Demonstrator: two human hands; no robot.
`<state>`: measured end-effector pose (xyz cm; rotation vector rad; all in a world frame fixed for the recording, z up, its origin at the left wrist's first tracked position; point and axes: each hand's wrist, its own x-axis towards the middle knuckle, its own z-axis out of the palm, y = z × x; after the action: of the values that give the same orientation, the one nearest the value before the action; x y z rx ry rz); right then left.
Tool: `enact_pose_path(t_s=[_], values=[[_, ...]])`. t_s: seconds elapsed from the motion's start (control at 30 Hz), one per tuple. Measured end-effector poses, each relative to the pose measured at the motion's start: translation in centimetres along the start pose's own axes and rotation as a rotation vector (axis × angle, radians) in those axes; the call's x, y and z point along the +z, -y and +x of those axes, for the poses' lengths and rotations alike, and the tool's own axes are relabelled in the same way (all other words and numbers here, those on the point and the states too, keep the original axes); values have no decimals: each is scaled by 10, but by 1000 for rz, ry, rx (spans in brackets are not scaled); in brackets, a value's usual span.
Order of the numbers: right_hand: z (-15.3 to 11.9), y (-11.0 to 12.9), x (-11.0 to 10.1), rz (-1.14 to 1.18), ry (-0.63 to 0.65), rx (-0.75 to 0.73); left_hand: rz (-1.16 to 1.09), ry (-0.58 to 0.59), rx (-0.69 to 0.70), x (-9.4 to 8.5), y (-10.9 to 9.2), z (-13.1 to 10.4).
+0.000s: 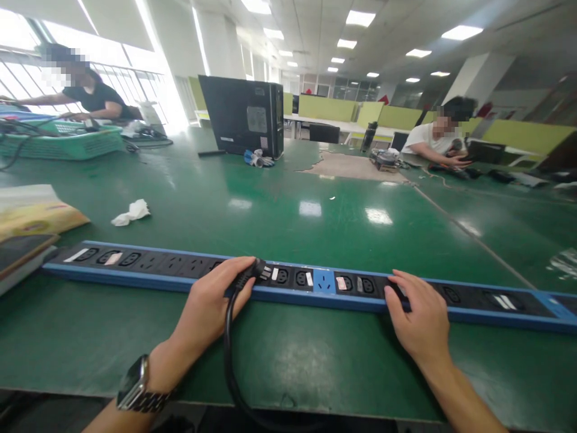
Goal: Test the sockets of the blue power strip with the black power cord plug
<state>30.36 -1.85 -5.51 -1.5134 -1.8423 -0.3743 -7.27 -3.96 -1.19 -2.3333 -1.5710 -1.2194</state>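
A long blue-and-black power strip (288, 294) lies across the green table, its rows of sockets facing up and one socket block blue. My left hand (211, 294) is closed around a black plug (256, 269) whose metal pins show, held just above the strip's sockets. From the plug a thick black cable (229, 349) hangs over the table's front edge. Farther right, my right hand (421, 307) grips across the strip, thumb and forefinger spread over its top, the other fingertips hidden. White and pink labels mark several sockets.
A crumpled tissue (131, 212), a yellow-white packet (40, 210) and a phone-like slab (27, 252) lie at left. Behind are a green basket (67, 141), a black computer case (243, 117) and gloves (258, 158). Two people sit across the table, left and right.
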Motion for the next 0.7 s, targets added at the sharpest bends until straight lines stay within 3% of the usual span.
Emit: enact_pose_path(t_s=[0.23,0.47,0.53,0.63,0.7], values=[[2,8,-2,-19,-22,-6,154,208,209,-25,-3,12],[2,9,-2,-4,-6,23,142,242,229,-11,-4,8],[2,9,-2,6,-4,30,61,187,127,-9,-8,8],[2,10,-1,18,-4,31,-18,-123,-104,-6,-25,13],[2,10,-1,20,-8,34,-49,-280,-119,3,-42,21]])
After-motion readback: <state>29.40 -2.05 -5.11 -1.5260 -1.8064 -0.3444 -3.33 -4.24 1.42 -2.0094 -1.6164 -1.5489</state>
